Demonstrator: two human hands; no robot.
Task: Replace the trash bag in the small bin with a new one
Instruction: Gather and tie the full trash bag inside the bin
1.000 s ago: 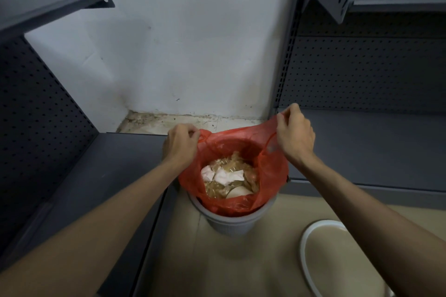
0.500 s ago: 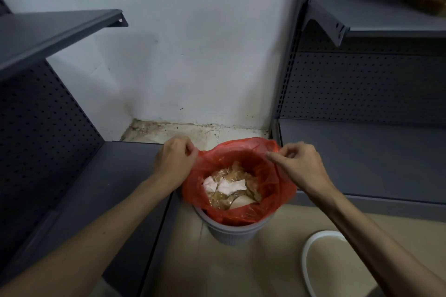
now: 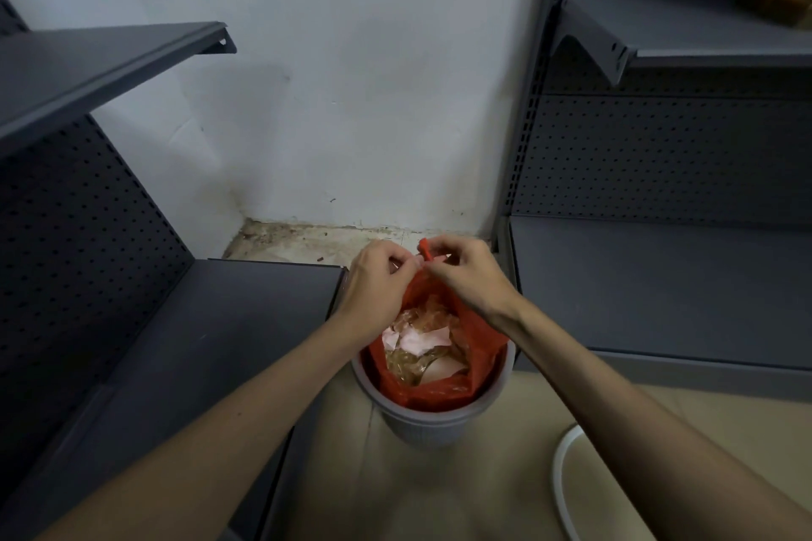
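A small grey bin (image 3: 439, 419) stands on the beige floor between two shelf units. Inside it sits a red trash bag (image 3: 476, 347) filled with crumpled paper and clear plastic scraps. Above the bin's far side my left hand (image 3: 377, 282) and my right hand (image 3: 466, 272) meet, each pinching a bunched top corner of the red bag. A short red tip of the bag sticks up between the fingers. The bag's near edge hangs slack inside the bin rim.
Dark grey metal shelving with pegboard backs flanks the bin, its low base shelves (image 3: 184, 347) left and right (image 3: 659, 286). A white wall lies behind, with dirty floor at its foot. A white curved rim (image 3: 564, 479) lies on the floor at lower right.
Both hands have come together from the bin's left and right sides to its far middle, drawing the bag's top edges off the rim and bunching them.
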